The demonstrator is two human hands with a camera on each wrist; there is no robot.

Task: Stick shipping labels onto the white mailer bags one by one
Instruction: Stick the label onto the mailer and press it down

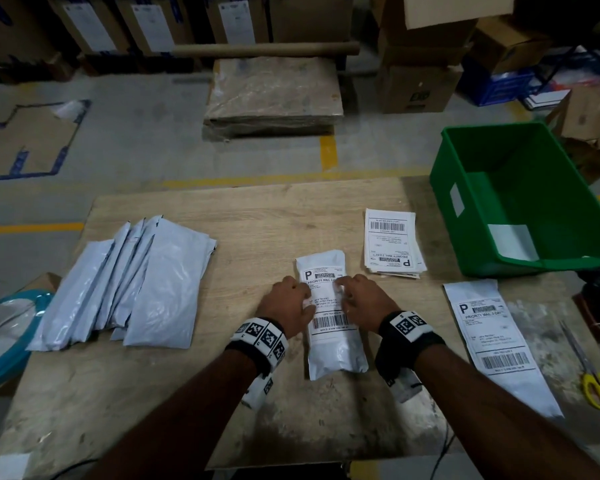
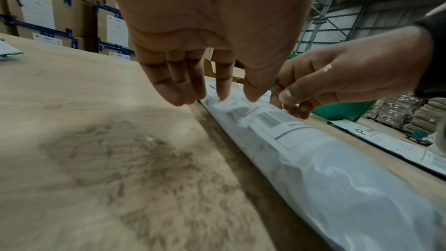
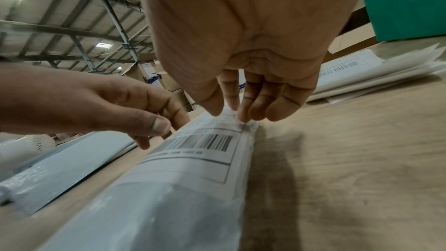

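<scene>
A white mailer bag (image 1: 336, 358) lies lengthwise at the table's middle with a shipping label (image 1: 329, 322) on its upper half. My left hand (image 1: 307, 294) rests its fingertips on the label's left edge, and my right hand (image 1: 341, 289) touches its right edge. In the left wrist view the left hand (image 2: 212, 98) has near-straight fingers pointing down onto the label (image 2: 277, 121) at the bag's rim. In the right wrist view the right hand (image 3: 241, 115) presses the label (image 3: 198, 150) the same way. Neither hand grips anything.
A fanned pile of unlabelled mailers (image 1: 136, 282) lies to the left. A stack of loose labels (image 1: 392, 240) sits behind the right hand. A labelled mailer (image 1: 499, 344) and yellow-handled scissors (image 1: 596, 382) lie at the right, with a green bin (image 1: 520, 195) behind them.
</scene>
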